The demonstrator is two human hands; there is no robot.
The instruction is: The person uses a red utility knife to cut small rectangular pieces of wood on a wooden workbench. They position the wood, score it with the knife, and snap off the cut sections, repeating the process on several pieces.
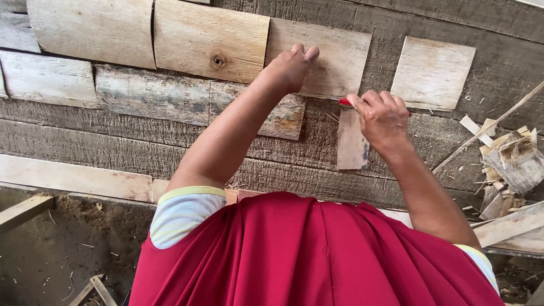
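My left hand presses, fingers curled, on a pale wooden shingle laid on a rough plank surface. My right hand is closed around a thin red tool, perhaps a pencil or knife, whose tip pokes out at that shingle's lower edge. A small narrow piece of wood lies just below my right hand. More shingles lie in rows to the left, one with a knot hole. A red cloth covers my lap.
A separate square shingle lies to the right. Wood scraps and offcuts are piled at the right edge, with a long thin stick across them. A pale board runs along the lower left, above a dirt floor.
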